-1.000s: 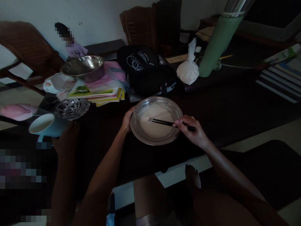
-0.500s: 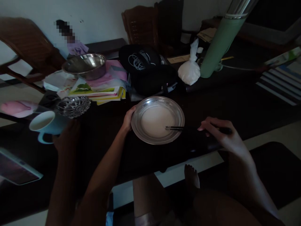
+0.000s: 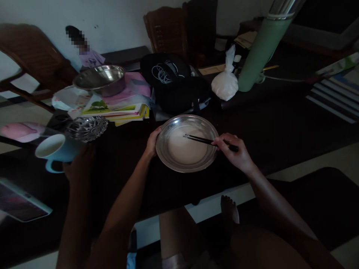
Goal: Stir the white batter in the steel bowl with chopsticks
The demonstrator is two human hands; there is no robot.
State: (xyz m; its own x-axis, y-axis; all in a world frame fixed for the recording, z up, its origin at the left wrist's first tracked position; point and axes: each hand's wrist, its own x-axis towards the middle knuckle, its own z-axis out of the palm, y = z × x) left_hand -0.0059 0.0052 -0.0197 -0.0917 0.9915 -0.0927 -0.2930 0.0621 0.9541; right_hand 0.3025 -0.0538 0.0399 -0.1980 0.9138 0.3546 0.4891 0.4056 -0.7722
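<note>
A shallow metal basin [image 3: 166,156] stands on the dark table with a milky white mixture [image 3: 183,151] in it. My left hand [image 3: 153,142] grips its left rim, fingers partly hidden behind the edge. Above the basin's right rim, my right hand [image 3: 234,151] is closed around a pair of black chopsticks [image 3: 200,139]. Their tips reach into the middle of the basin at the white mixture; how deep they dip I cannot tell.
At left another person's hand [image 3: 81,164] is at a light blue mug [image 3: 66,149], near a cut-glass dish [image 3: 88,129] and a phone [image 3: 22,201]. Behind stand a steel bowl [image 3: 101,87] on books, black cases [image 3: 182,95], a tied bag of white powder [image 3: 225,85] and a green flask [image 3: 258,56].
My right hand has moved left to the basin's rim, carrying the chopsticks; their tips have shifted from the right side toward the middle and back. My left hand stays on the rim.
</note>
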